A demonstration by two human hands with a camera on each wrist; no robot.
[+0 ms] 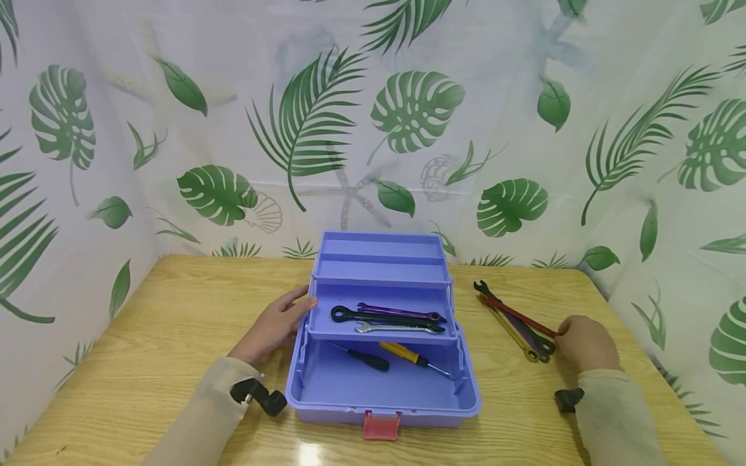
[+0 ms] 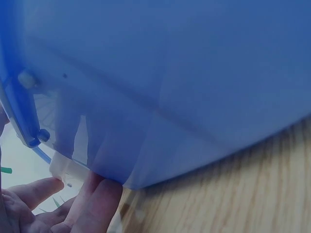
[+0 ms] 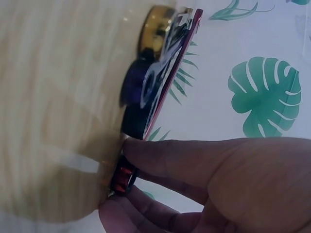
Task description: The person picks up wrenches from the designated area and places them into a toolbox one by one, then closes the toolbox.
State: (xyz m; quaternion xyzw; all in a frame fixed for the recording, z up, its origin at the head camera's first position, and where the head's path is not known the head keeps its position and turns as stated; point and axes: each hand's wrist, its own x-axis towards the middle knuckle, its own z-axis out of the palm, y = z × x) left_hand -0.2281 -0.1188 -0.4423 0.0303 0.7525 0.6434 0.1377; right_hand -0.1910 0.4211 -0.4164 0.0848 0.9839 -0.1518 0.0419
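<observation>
A periwinkle toolbox [image 1: 381,417] stands opened, its raised tray [image 1: 326,294] above the lower compartment. My left hand [image 1: 274,330] is at the toolbox's left side, thumb at the tray's edge and fingers against the outer wall in the left wrist view. On the right, my right hand [image 1: 588,343] pinches the ring end of a red wrench [image 1: 519,314] between thumb and fingers. That wrench lies across a pile with a gold wrench [image 1: 513,333], a purple wrench [image 1: 527,333] and a black wrench [image 1: 546,346].
Inside the tray lie a black wrench [image 1: 379,316], a purple wrench [image 1: 402,310] and a silver wrench [image 1: 379,327]. Below are a black-handled screwdriver [image 1: 370,359] and a yellow-handled screwdriver [image 1: 402,353]. A leaf-print cloth [image 1: 350,129] hangs behind the wooden table [image 1: 192,310].
</observation>
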